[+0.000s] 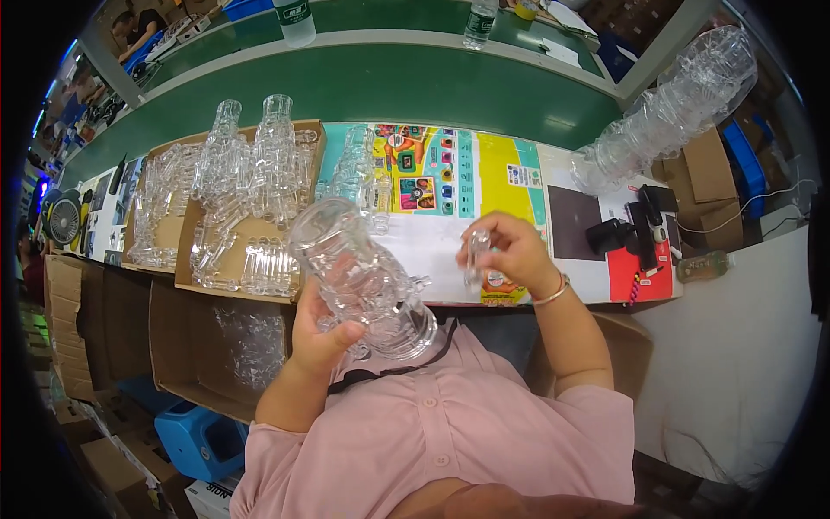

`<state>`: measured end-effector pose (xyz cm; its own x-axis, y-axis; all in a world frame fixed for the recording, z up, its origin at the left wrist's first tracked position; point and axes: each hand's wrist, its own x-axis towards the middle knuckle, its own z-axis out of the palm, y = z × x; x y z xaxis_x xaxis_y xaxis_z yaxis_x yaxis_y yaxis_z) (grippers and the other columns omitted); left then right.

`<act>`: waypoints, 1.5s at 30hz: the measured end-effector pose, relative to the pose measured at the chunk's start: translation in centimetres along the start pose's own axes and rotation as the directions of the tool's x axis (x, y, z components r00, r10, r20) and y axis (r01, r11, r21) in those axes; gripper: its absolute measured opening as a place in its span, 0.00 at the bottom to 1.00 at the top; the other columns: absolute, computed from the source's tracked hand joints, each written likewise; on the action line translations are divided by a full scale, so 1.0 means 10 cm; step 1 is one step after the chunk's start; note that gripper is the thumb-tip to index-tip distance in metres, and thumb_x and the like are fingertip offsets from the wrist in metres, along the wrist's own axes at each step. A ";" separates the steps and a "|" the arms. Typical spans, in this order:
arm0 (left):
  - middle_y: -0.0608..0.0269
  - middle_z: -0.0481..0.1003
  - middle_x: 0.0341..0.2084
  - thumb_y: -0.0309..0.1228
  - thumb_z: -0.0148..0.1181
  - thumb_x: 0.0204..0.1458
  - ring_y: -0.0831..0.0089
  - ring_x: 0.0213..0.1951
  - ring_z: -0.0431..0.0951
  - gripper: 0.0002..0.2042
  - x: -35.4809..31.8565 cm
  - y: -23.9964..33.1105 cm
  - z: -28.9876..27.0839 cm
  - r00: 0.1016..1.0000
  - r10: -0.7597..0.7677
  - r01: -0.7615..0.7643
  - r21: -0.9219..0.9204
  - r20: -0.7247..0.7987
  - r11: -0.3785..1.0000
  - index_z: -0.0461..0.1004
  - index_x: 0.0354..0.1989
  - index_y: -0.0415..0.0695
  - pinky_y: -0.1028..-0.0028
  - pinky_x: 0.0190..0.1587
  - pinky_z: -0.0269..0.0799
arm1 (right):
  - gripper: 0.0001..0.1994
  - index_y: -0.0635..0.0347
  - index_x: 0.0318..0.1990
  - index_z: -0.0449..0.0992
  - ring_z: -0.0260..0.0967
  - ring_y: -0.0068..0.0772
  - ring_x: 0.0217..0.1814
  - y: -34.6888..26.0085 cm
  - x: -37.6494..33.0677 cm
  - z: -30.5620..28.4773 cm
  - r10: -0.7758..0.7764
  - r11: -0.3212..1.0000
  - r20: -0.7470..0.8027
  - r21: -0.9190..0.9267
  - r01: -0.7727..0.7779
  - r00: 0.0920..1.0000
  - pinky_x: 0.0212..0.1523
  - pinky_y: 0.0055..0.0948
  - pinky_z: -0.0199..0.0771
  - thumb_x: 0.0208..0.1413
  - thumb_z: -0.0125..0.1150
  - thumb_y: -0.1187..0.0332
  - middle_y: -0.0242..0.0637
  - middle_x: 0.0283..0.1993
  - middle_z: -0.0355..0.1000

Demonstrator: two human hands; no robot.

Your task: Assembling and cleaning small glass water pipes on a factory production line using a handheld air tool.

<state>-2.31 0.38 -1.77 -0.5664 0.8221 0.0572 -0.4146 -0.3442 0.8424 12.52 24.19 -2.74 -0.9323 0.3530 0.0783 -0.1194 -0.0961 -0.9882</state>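
L hand (316,332) holds a large, clear, glassy bulging vessel (356,270), w/ long axis slanting upper L to lower R; R hand (512,253) pinches a small, clear, tubular piece (475,258) (apart, to vessel's R).

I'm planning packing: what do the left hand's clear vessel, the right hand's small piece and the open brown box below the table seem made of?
Clear vessel: glossy glass or hard plastic; see-through, with sharp highlights.
Small piece: likewise glossy glass or plastic, also see-through.
Brown box: probably matte cardboard; plain brown, flat walls.
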 end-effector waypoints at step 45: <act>0.56 0.66 0.51 0.34 0.68 0.38 0.69 0.52 0.66 0.36 -0.30 -0.05 0.13 0.844 -0.198 -0.018 0.396 0.499 0.918 0.58 0.56 0.36 0.68 0.54 0.61 | 0.29 0.71 0.55 0.56 0.54 0.37 0.61 -0.64 -0.53 0.90 0.042 0.997 0.182 0.049 -0.052 0.982 0.62 0.36 0.48 0.61 0.32 0.50 0.50 0.58 0.57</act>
<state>0.48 -1.33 -1.65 -0.0404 0.9881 0.1485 -0.0883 -0.1516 0.9845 15.19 14.57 4.31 -0.9831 0.1735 0.0590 -0.0872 -0.1594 -0.9834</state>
